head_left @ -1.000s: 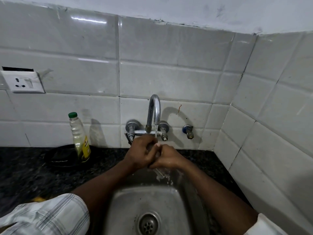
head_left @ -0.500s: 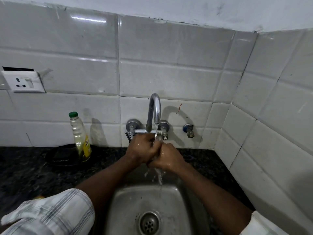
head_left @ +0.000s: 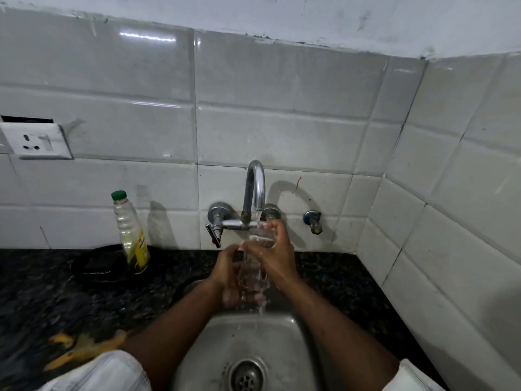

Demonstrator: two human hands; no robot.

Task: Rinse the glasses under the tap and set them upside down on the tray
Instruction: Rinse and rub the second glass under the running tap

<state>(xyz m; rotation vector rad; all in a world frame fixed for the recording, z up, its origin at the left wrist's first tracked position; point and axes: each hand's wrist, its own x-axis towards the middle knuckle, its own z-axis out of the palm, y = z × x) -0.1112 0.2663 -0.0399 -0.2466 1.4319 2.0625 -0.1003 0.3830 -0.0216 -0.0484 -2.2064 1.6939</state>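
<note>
Looking down first at the steel sink (head_left: 284,334) straight below the tap (head_left: 255,187), I see water trickling toward the drain (head_left: 245,375). Above the basin, both hands meet in the stream under the spout. The left hand (head_left: 228,275) sits lower, below and a little left of the spout, cupped in the spill. Whether its curled fingers hold the base of the glass or only catch water, I cannot tell through the flow. The right hand (head_left: 275,258) is higher, just below and right of the spout, with its fingers (head_left: 275,225) and thumb wrapped round a clear drinking glass (head_left: 260,235). The glass is directly beneath the spout and overflowing.

Left of the tap, a green-capped oil bottle (head_left: 131,232) stands on the dark stone counter (head_left: 42,292). Farther left, a white socket (head_left: 36,142) is set in the tiled wall. No tray is in sight.

The glass looks thin, rigid and light, though heavier while full. Wet as it is, I would expect it to be slippery, and a knock against the tap or the steel basin could crack it. The safest hold seems to be around the middle of its wall with a hand under the base, emptying it before turning it over.
</note>
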